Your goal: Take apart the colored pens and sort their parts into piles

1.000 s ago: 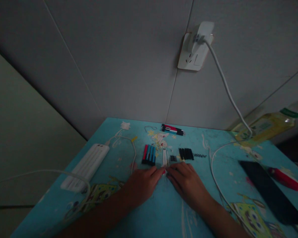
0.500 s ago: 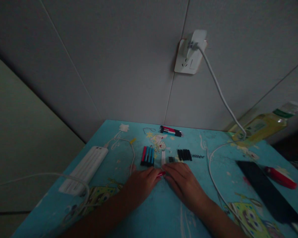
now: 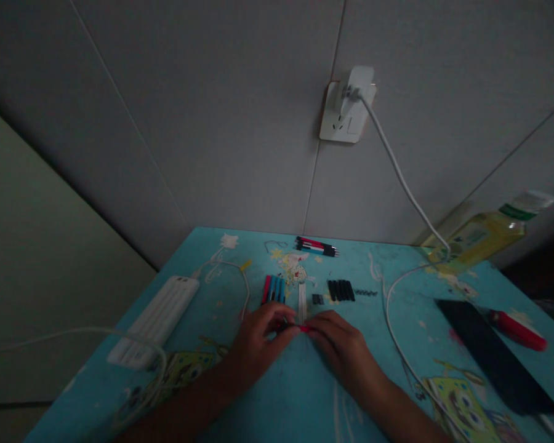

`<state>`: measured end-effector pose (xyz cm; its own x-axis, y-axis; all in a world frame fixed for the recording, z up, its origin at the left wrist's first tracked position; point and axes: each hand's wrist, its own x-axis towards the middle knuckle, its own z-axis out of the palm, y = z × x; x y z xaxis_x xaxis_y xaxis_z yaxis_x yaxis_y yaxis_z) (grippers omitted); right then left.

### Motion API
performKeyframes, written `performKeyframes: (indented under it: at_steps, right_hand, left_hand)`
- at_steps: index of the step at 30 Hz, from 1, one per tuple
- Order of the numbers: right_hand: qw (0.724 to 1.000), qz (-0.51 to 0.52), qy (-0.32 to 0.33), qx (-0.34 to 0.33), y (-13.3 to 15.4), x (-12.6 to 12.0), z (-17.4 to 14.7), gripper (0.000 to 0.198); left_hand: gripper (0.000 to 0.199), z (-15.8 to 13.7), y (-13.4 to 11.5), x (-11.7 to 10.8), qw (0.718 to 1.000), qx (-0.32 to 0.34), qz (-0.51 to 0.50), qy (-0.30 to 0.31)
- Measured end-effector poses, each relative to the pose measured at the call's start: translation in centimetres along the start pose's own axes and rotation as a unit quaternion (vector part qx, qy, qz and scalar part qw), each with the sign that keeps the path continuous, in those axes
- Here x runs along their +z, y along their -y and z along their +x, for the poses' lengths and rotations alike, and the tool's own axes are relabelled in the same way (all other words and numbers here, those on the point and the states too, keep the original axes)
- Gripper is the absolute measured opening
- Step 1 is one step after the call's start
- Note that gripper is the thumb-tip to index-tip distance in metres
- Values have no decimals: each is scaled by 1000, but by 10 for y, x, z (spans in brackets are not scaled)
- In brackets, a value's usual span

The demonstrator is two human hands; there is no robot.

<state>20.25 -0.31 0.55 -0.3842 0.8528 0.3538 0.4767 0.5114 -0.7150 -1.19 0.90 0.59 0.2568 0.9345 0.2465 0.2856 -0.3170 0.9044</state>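
A red pen barrel (image 3: 305, 329) lies sideways between my two hands, low over the table. My left hand (image 3: 261, 335) is closed on its left part, thumb in front and fingers curled behind. The fingers of my right hand (image 3: 344, 341) pinch the right end. Just beyond them lie thin white pen refills (image 3: 302, 298). Several blue and red pen barrels (image 3: 277, 288) sit side by side behind my left hand, their lower ends partly hidden by it. Beyond my right hand are small dark pieces (image 3: 318, 299), a row of black tubes (image 3: 341, 290) and tiny springs (image 3: 365, 293).
Whole pens (image 3: 317, 247) lie near the wall. A white power strip (image 3: 154, 323) is on the left. A white cable (image 3: 392, 314) runs down from the wall socket (image 3: 346, 117). On the right are a bottle of yellow liquid (image 3: 484, 240), a dark flat object (image 3: 493, 354) and a red-handled object (image 3: 517, 330).
My left hand has turned and risen slightly, its fingers now arched over the pen barrel and covering the lower ends of the barrel row. The camera view has shifted a little.
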Motion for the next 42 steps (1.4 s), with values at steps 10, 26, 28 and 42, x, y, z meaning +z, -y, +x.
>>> performKeyframes:
  at_steps: [10,26,28,42]
  right_hand:
    - [998,-19,51,8,6,9,0,20]
    - [981,-145,-92,91,-56,-43,27,20]
    - [981,-152,-79,93,-58,-43,33,19]
    - [963,-247,19,107,-50,-33,71,23]
  left_hand:
    - [12,2,-9,-7,989,-35,-85,-119]
    - [19,10,15,-8,981,97,145,-81]
    - [18,12,17,-10,971,127,179,-98]
    - [13,13,23,-4,913,177,366,-28]
